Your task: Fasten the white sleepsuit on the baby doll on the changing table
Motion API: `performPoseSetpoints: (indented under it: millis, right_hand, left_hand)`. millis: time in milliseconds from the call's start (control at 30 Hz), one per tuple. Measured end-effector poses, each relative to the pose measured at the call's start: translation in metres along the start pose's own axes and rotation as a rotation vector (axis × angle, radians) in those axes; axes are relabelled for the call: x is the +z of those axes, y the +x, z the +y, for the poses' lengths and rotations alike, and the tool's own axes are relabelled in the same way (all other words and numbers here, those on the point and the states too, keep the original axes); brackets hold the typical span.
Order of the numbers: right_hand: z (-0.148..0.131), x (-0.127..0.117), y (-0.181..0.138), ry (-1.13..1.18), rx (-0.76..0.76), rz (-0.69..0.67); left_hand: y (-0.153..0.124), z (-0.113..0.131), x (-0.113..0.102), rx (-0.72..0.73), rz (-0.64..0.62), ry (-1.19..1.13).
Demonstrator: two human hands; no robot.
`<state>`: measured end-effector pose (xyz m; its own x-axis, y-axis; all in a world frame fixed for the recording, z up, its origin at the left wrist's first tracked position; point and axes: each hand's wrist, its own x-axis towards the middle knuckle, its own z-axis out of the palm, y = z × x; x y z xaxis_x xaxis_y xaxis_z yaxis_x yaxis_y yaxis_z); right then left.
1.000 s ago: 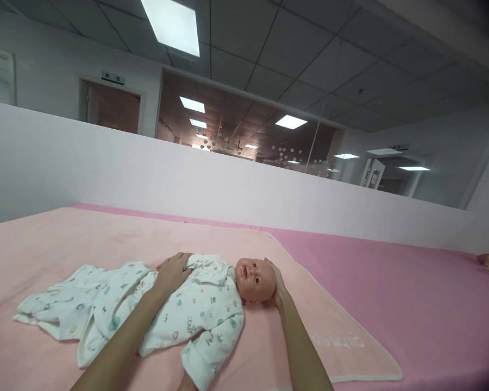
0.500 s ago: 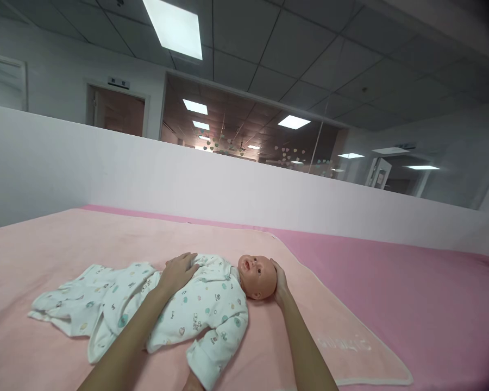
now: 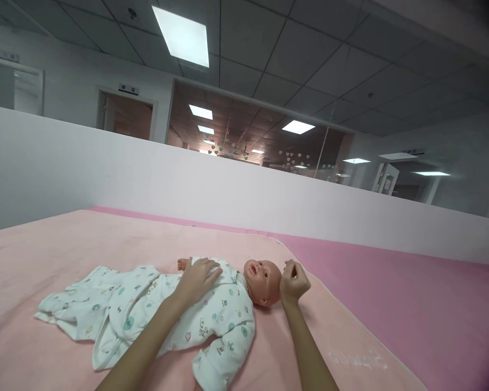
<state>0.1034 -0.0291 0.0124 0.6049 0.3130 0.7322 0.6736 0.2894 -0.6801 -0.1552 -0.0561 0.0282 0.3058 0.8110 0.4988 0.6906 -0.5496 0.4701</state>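
A baby doll [image 3: 261,279] lies on its back, its head toward the right. It wears a white wrap gown [image 3: 224,312] printed with small coloured figures. My left hand [image 3: 198,281] rests flat on the gown over the doll's chest, fingers stretched out. One small doll hand [image 3: 182,264] shows just beyond it. Beside the top of the doll's head, my right hand [image 3: 295,279] is curled into a loose fist with a hollow in it and nothing visible inside. Whether its knuckles touch the head I cannot tell.
The doll lies on a peach blanket [image 3: 130,239] with pale lettering near its right edge. Under that is a pink mat [image 3: 391,288]. A low white wall [image 3: 212,184] runs along the back, with windows and a doorway behind it.
My right hand has come away from cupping the doll's head and curled closed beside it. My left hand has slid further up the chest, uncovering the doll's far hand.
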Motion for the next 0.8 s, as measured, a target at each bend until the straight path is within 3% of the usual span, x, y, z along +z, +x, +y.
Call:
performPoseSetpoints:
  millis: [67,200,267,500,600,800]
  right_hand:
    - [-0.014,0.005,-0.017,-0.070,-0.352,-0.064]
    - [-0.044,0.018,-0.064,0.009,-0.987,-0.381]
    - [-0.056,0.022,-0.080,0.019,-1.110,-0.539]
    - [-0.067,0.026,-0.081,-0.137,-0.638,-0.794]
    - [-0.071,0.029,-0.079,-0.251,-0.562,-0.821]
    - [-0.078,0.039,-0.078,-0.454,-0.414,-0.879]
  left_hand:
    - [0.000,0.008,0.005,0.086,-0.067,-0.039]
    - [0.001,0.010,0.015,0.097,-0.080,-0.069]
    - [0.003,0.005,0.018,0.030,-0.056,-0.186]
    - [0.013,-0.009,0.013,-0.251,-0.013,-0.820]
    - [0.012,-0.008,0.012,-0.320,-0.001,-0.907]
    - [0.011,-0.005,0.013,-0.312,-0.018,-0.974]
